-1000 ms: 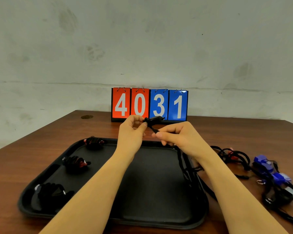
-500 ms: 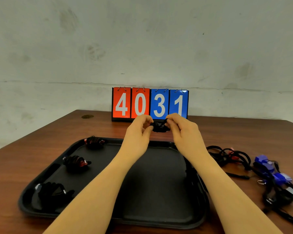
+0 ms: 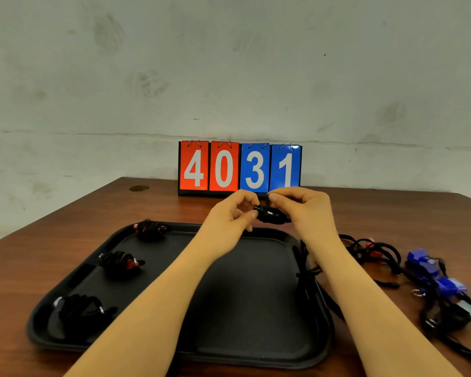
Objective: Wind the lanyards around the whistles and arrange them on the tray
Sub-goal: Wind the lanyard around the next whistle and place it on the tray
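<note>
**Head view: both hands pinch a black whistle above the tray's far edge**

Head camera looks down on a brown table [image 3: 65, 257] with a black tray [image 3: 245, 317] in the middle; along the tray's left side lie three wound whistles in a row, the nearest [image 3: 79, 308] by the front corner, the middle one [image 3: 121, 263] showing a bit of red, the farthest [image 3: 150, 229] at the back corner; past them the left hand [image 3: 229, 219] is raised over the tray's far rim, thumb and fingers curled onto one end of a black whistle [image 3: 269, 214]; behind the hands stands a flip scoreboard [image 3: 239, 168] reading 4031 against the wall; the right hand [image 3: 305, 210] pinches the whistle's other end, fingers curled over the top; a black lanyard [image 3: 305, 270] hangs beneath the right wrist and trails over the tray's right rim; further right, on the bare table, lies a tangle of loose lanyards [image 3: 373, 251] with red bits, then blue whistles [image 3: 430, 270] among more black cord.
</note>
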